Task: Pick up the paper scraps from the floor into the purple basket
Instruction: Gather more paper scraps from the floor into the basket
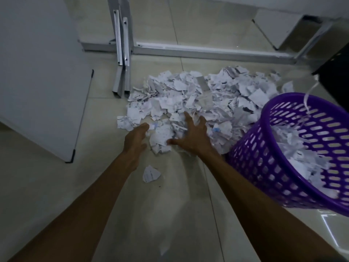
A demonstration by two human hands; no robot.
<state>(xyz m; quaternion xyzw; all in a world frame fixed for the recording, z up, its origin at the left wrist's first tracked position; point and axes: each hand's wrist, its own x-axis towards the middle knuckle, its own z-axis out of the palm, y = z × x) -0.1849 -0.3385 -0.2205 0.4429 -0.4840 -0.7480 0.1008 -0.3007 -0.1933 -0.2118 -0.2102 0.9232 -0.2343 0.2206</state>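
Reaching with open left hand and spread right hand into heap of torn white paper scraps on tiled floor beside perforated purple plastic basket; light, limp, likely best scooped from both flanks.

Paper scraps heaped on floor, basket at right, metal frame behind.

Dim, bluish light throughout. Pale glossy floor tiles with thin grout lines, faint glare at near right. White panel with dark corner caps leaning at left. Grey metal table frame across the far side, loose metal rails propped against it. Dark object at far right, unclear.
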